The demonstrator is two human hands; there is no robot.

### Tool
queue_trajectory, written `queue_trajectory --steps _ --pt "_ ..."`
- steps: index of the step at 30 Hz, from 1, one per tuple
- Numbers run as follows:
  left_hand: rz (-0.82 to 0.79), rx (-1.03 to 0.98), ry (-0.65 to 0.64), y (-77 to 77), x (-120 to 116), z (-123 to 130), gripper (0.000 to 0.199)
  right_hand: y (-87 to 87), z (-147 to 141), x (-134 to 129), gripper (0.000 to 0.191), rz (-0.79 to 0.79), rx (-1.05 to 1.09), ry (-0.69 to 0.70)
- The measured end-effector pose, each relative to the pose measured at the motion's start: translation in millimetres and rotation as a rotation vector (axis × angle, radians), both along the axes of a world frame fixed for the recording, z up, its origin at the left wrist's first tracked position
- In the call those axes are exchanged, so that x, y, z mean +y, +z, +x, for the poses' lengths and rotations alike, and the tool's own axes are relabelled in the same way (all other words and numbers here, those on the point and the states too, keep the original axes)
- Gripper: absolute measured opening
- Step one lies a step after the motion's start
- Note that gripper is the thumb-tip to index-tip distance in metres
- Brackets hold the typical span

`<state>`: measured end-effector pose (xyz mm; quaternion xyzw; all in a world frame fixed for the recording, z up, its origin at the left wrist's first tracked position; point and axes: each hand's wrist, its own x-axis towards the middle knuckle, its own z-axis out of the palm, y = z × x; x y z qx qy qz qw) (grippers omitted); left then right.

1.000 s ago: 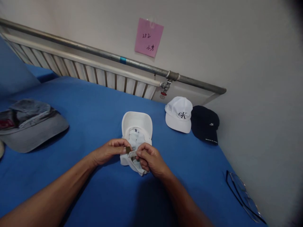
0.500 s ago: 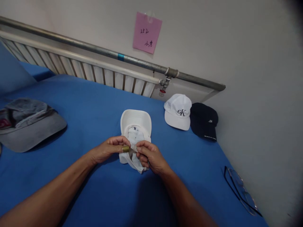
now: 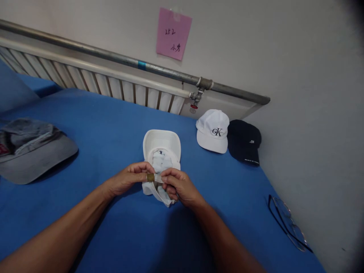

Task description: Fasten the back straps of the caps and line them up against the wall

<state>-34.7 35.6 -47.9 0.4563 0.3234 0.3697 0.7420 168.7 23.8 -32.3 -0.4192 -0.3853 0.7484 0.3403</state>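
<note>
A white cap [image 3: 162, 141] lies on the blue sheet with its inside facing up and its brim pointing away from me. My left hand [image 3: 131, 177] pinches the brass-coloured buckle [image 3: 150, 177] at the back of the cap between thumb and fingers. From the other side, my right hand [image 3: 182, 187] grips the pale strap [image 3: 158, 178] close to its end. The strap's end meets the edge of the buckle; whether it is inside cannot be made out. Both hands are closed, partly covering the back of the cap.
A grey cap [image 3: 42, 155] lies at the left. Near the wall sit a white cap with black letters [image 3: 212, 131] and a dark cap [image 3: 244, 142]. Glasses [image 3: 290, 223] rest at the right edge. A radiator [image 3: 113, 86] and pipe [image 3: 99, 54] run behind the blue sheet [image 3: 113, 117].
The strap end in my right hand has come up against the buckle; a small gap showed between them before. The buckle has shifted slightly, and the view has tipped a little.
</note>
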Motion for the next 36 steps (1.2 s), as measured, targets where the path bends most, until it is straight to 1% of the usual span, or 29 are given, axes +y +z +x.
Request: queue_trajectory --steps 6,14,23,30,36 --pt "0.014 0.02 -0.014 0.0 0 -1 0.027 -0.4 1 1 0.016 0.013 0.011 0.025" --pt "0.05 0.041 -0.044 5.0 -2 -2 0.024 1.0 1 0 0.015 0.034 -0.033 0.048" --pt "0.057 0.078 -0.061 12.5 -2 1 0.017 -0.3 -1 0 0.012 0.045 -0.066 0.031" --pt "0.067 0.118 -0.06 13.2 -1 1 0.013 -0.8 -1 0 0.009 0.066 -0.073 0.011" --pt "0.064 0.117 -0.067 12.4 -2 1 0.014 0.4 -2 0 0.01 0.05 -0.057 0.016"
